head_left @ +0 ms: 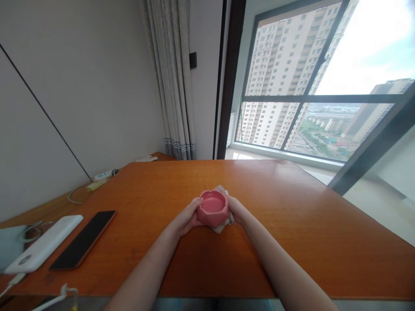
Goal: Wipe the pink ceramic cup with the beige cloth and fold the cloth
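A pink faceted ashtray (213, 209) with notches in its rim is held above the middle of the wooden table, its hollow facing up. My left hand (191, 215) grips its left side, thumb at the rim and fingers beneath. On the other side, my right hand (236, 209) presses a pale crumpled cloth (223, 224) against the ashtray; its fingers are mostly hidden behind the cloth and ashtray. Parts of the cloth stick out above and below the ashtray.
On the left of the wooden table (285, 242) lie a black phone (84, 239) and a white power bank (45, 244) with a cable (14, 280). Farther back is a power strip (105, 175) by the wall. A curtain (173, 77) and a large window stand beyond.
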